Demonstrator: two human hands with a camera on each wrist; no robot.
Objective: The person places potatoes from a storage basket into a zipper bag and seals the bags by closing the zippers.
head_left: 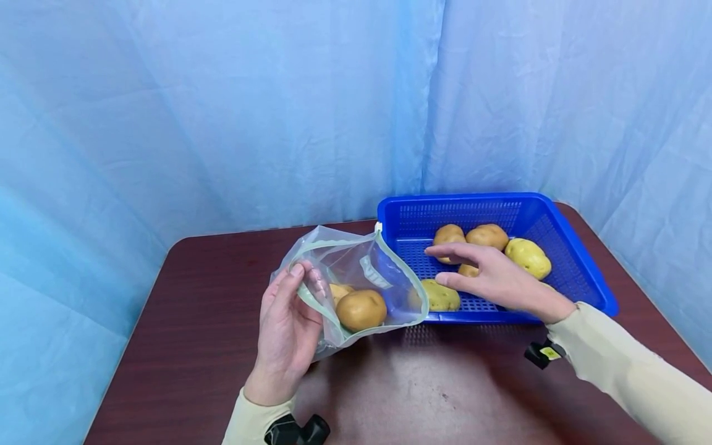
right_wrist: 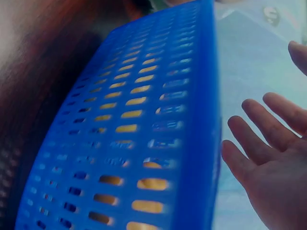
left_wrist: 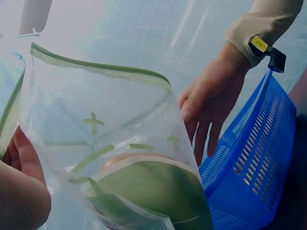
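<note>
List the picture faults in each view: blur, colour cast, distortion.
Head view: sharp, evenly lit, wide-angle bend at the edges. Left wrist view: washed out and hazy; the bag fills the frame and blurs what is inside. Right wrist view: the basket is too close and soft, the right hand cut off.

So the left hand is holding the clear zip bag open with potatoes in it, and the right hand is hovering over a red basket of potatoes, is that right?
Not quite: the basket is blue, not red, as the head view shows. The rest holds: the left hand holds the clear zip bag open with potatoes in it, and the right hand hovers over the basket's potatoes.
</note>
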